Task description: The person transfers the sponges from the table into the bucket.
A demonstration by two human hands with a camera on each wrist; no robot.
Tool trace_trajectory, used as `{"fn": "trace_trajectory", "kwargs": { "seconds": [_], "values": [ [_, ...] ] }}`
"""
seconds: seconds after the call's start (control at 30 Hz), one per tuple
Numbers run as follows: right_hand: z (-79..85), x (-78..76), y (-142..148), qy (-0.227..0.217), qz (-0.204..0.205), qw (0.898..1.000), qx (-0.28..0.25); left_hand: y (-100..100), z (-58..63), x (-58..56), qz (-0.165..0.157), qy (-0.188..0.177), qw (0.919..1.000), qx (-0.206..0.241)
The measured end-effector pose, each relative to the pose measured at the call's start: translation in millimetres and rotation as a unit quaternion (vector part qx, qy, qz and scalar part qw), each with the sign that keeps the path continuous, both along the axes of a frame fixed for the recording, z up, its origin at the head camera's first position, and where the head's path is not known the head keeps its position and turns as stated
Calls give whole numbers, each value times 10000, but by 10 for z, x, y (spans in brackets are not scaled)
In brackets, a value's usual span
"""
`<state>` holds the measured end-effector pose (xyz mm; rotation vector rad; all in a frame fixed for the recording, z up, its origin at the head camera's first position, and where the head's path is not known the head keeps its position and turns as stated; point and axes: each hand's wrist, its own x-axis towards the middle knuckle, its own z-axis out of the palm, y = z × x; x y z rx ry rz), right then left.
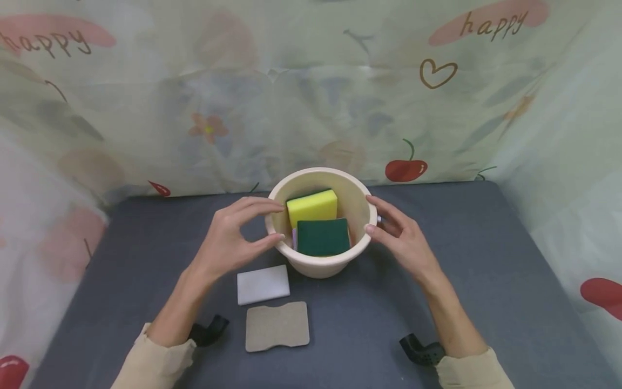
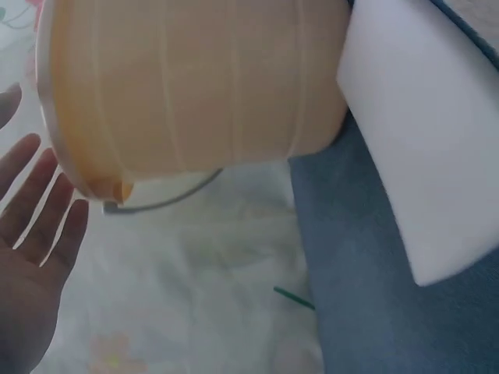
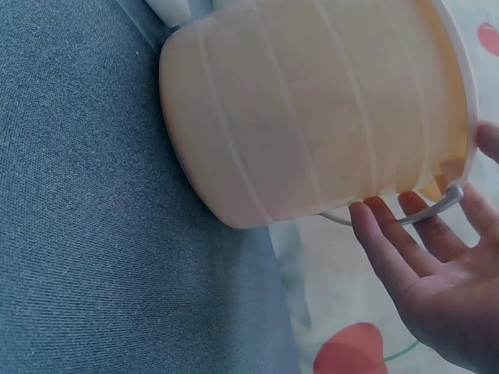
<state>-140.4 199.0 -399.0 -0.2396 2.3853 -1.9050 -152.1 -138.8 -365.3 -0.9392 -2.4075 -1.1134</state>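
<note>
A cream bucket [image 1: 318,268] with a thin grey bail [image 3: 437,206] stands upright on the dark table. Inside it are a yellow sponge [image 1: 313,206] and another sponge whose dark green scouring side [image 1: 323,237] faces up; slivers of purple and pink show beside them. My left hand [image 1: 235,232] spreads thumb and fingers at the left of the rim, its fingertips overlapping the rim in the head view. Across from it, the right hand [image 1: 400,237] rests its fingertips against the rim and upper side, near the bail. Neither hand wraps round the bucket.
In front of the bucket lie a white rectangular sponge [image 1: 263,284] and, nearer, a grey-beige flat pad [image 1: 277,327] with notched long sides. Behind the table [image 1: 359,335] hangs a printed curtain [image 1: 291,108], close to the bucket. Black wrist cameras [image 1: 421,350] sit below both wrists.
</note>
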Motion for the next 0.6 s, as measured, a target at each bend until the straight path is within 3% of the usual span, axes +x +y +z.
{"fn": "trace_trajectory", "kwargs": {
  "seconds": [0.33,0.6],
  "values": [
    [10,11,13,-141,86,9994,-294,-167,-135,143,255,98,9996,11],
    [19,34,6,-178,45,9994,-295,-327,-342,267,457,-277,9983,-251]
  ]
}}
